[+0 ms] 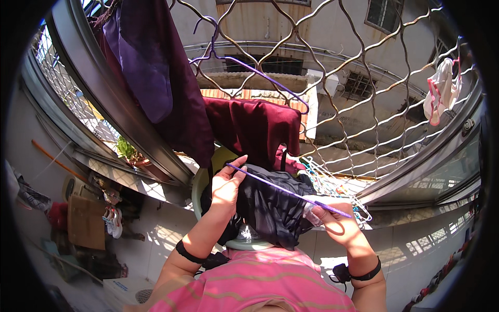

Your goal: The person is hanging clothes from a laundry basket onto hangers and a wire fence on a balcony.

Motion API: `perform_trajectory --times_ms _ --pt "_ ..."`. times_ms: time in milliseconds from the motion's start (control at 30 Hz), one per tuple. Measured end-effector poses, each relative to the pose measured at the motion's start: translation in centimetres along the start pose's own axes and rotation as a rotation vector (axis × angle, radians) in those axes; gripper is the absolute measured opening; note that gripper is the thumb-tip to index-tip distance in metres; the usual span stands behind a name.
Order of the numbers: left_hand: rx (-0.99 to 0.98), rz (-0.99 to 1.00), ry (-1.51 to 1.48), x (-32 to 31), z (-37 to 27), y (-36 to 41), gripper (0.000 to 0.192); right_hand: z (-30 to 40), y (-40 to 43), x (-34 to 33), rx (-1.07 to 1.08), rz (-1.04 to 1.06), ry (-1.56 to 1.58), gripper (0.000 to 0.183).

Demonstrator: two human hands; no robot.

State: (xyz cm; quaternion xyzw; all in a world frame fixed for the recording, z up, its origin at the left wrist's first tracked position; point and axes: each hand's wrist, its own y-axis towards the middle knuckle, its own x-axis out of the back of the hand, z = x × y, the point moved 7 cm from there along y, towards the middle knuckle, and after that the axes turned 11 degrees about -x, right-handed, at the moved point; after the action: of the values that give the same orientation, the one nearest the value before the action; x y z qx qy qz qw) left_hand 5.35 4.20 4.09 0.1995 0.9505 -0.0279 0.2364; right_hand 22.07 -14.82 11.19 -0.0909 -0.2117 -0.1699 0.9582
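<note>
A purple clothes hanger, seen nearly edge-on, spans the space between my hands. My left hand pinches its left end between thumb and fingers. Its right end is gripped by my right hand, thumb on top. Directly below the hanger, a black garment lies bunched over a pale green basin; whether any of it is hooked on the hanger I cannot tell. Some light-coloured fabric shows beside my right thumb.
Wavy metal window bars stand ahead. A maroon garment and a dark purple one hang there, near another purple hanger. Several loose hangers lie on the sill right of the basin. A window frame rises at left.
</note>
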Motion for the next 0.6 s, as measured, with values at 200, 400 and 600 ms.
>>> perform_trajectory --times_ms 200,400,600 --pt "-0.093 0.136 0.332 0.5 -8.8 0.4 0.027 8.6 1.2 7.2 -0.156 0.036 0.285 0.031" --pt "-1.411 0.01 1.093 -6.9 -20.6 -6.1 0.053 15.1 2.2 9.3 -0.051 0.111 0.132 0.037" --pt "-1.177 0.494 1.135 -16.8 -21.6 -5.4 0.041 19.2 4.6 5.2 0.23 0.231 0.0 0.029"
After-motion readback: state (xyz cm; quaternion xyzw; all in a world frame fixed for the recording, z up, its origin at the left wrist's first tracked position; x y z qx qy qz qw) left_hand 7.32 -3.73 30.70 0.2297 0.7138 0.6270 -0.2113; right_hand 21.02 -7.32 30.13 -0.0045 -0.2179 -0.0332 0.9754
